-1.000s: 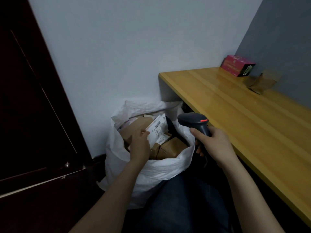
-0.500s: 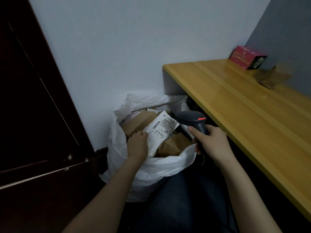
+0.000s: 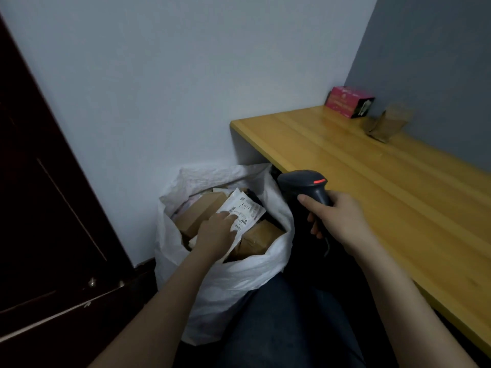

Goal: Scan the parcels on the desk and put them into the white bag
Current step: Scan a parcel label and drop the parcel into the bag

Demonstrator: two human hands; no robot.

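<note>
Bagging: left hand [image 3: 215,235], fingers flat, presses the labelled parcel [image 3: 245,209] into the white bag [image 3: 228,282]; right hand [image 3: 338,221] grips the barcode scanner [image 3: 305,183]. Next, likely: check the counter [image 3: 385,197].

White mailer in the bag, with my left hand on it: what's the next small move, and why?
Probably lift the left hand off and out of the white bag. The white mailer already lies on the brown boxes inside it, with the fingers flat on its label rather than gripping, and the right hand holds the scanner ready.
</note>
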